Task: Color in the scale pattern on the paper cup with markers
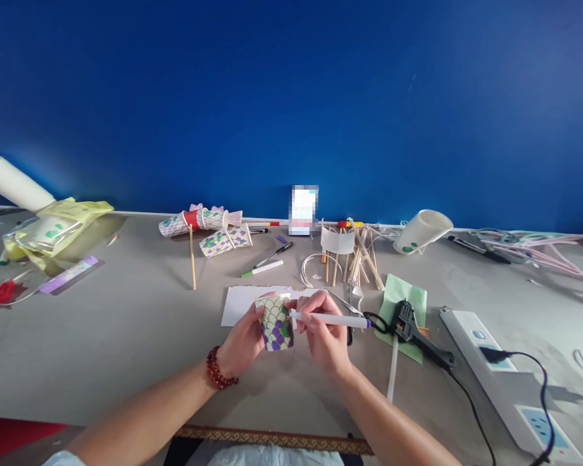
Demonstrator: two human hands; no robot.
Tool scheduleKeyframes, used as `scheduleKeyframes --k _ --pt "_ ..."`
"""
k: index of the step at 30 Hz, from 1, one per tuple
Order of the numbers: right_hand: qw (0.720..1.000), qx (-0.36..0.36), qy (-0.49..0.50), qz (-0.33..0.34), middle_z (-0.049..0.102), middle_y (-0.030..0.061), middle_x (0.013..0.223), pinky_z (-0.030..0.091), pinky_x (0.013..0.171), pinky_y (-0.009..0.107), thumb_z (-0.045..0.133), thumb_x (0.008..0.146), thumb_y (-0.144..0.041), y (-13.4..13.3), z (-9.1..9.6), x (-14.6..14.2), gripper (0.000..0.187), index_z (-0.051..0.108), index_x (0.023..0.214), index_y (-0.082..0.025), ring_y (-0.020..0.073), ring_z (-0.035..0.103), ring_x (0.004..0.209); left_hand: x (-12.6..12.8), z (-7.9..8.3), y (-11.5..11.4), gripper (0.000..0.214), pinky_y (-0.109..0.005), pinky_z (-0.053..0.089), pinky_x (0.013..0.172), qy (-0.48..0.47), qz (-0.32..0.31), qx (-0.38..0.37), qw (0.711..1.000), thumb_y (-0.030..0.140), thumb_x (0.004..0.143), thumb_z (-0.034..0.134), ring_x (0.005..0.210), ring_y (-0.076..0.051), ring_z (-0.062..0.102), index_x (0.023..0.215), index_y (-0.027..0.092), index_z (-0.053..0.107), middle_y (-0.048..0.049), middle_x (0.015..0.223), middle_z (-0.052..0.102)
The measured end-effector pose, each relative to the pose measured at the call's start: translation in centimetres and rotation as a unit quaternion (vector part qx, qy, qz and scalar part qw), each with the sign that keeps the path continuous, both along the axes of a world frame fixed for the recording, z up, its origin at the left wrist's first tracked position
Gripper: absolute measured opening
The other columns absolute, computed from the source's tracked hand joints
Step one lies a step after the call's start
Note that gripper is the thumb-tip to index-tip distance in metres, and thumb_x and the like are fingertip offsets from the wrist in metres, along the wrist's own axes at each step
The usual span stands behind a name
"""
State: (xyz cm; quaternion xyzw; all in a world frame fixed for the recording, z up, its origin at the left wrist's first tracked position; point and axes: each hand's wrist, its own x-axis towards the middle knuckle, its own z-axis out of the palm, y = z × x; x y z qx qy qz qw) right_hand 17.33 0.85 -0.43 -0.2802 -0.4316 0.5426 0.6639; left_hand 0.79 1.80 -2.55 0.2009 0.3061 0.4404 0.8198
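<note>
In my left hand [245,340] is a paper cup [275,317] with green scale outlines, some scales filled in purple and green. A beaded bracelet circles that wrist. My right hand [326,336] grips a white marker [337,320] with a purple end pointing right; its tip is at the cup's right side. White paper [238,305] lies on the table just behind both hands. Scissors [376,320] lie right of my right hand, partly hidden. A green-tipped marker [262,268] and a black pen [274,254] rest beyond the paper.
A black glue gun [418,333] lies on green paper [391,294], its cord running towards me. Right of it is a power strip [486,375]. Several wooden sticks [364,265] and decorated cups [226,239] sit farther back, near a blue wall [291,97]. Stacked cups [422,232] lean at right.
</note>
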Motion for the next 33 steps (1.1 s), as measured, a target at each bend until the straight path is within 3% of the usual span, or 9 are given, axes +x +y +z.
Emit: scheduleKeyframes --k 2,9,15,18,22,27,33 --pt "1.000 -0.007 0.000 0.013 0.058 -0.0057 0.059 0.050 0.092 0.042 0.072 0.093 -0.029 -0.1 -0.2 -0.1 0.016 0.064 0.079 -0.026 0.0155 0.049 0.058 -0.1 -0.2 -0.1 0.043 -0.042 0.050 0.105 0.013 0.001 -0.005 1.000 0.042 0.090 0.075 0.122 -0.029 0.066 0.127 0.023 0.069 -0.0090 0.126 0.074" --pt "1.000 -0.011 -0.009 0.013 0.055 -0.0041 0.059 0.052 0.079 0.036 0.073 0.091 -0.032 -0.3 -0.2 -0.2 0.019 0.064 0.077 -0.025 0.0170 0.050 0.062 0.3 0.4 0.0 0.045 -0.040 0.053 0.100 0.031 -0.008 0.084 0.996 0.043 0.084 0.082 0.118 -0.030 0.069 0.123 0.022 0.072 -0.0102 0.119 0.077" --pt "1.000 -0.029 0.003 -0.008 0.055 -0.0030 0.063 0.051 0.060 0.029 0.075 0.089 -0.035 0.1 -0.3 -0.1 0.022 0.063 0.075 -0.024 0.0159 0.052 0.061 0.2 0.0 0.5 0.042 -0.037 0.059 0.084 0.018 -0.013 0.054 0.998 0.045 0.089 0.075 0.105 -0.028 0.074 0.123 0.020 0.072 -0.0117 0.119 0.078" --pt "0.999 -0.036 -0.013 -0.017 0.060 -0.0016 0.073 0.051 0.060 0.028 0.075 0.090 -0.034 0.0 -0.9 0.0 0.019 0.064 0.080 -0.023 0.0159 0.058 0.064 -0.1 -0.1 0.5 0.047 -0.038 0.061 0.083 0.029 -0.008 0.029 0.999 0.044 0.088 0.076 0.105 -0.028 0.074 0.129 0.023 0.068 -0.0101 0.121 0.077" --pt "0.998 -0.034 -0.038 -0.032 0.065 0.0000 0.082 0.052 0.063 0.028 0.076 0.092 -0.031 -0.3 -1.2 0.0 0.014 0.064 0.088 -0.024 0.0160 0.061 0.069 -0.3 0.0 0.5 0.043 -0.040 0.062 0.087 0.021 -0.015 0.019 0.999 0.040 0.086 0.077 0.105 -0.028 0.075 0.123 0.021 0.070 -0.0100 0.120 0.077" --pt "0.998 -0.033 -0.056 -0.022 0.063 -0.0007 0.077 0.050 0.063 0.028 0.075 0.093 -0.033 -0.6 -0.9 -0.1 0.014 0.064 0.089 -0.024 0.0161 0.059 0.068 -0.4 -0.3 0.6 0.036 -0.039 0.060 0.092 -0.009 -0.014 0.014 1.000 0.033 0.087 0.074 0.106 -0.028 0.075 0.119 0.017 0.070 -0.0104 0.112 0.079" --pt "0.997 -0.052 -0.058 -0.025 0.064 -0.0014 0.075 0.049 0.061 0.027 0.075 0.093 -0.031 -0.9 -0.5 -0.2 0.014 0.064 0.086 -0.024 0.0148 0.059 0.065 -0.5 -0.2 0.4 0.043 -0.038 0.061 0.087 -0.037 -0.025 0.003 0.999 0.034 0.087 0.073 0.099 -0.027 0.076 0.126 0.017 0.065 -0.0104 0.111 0.079"
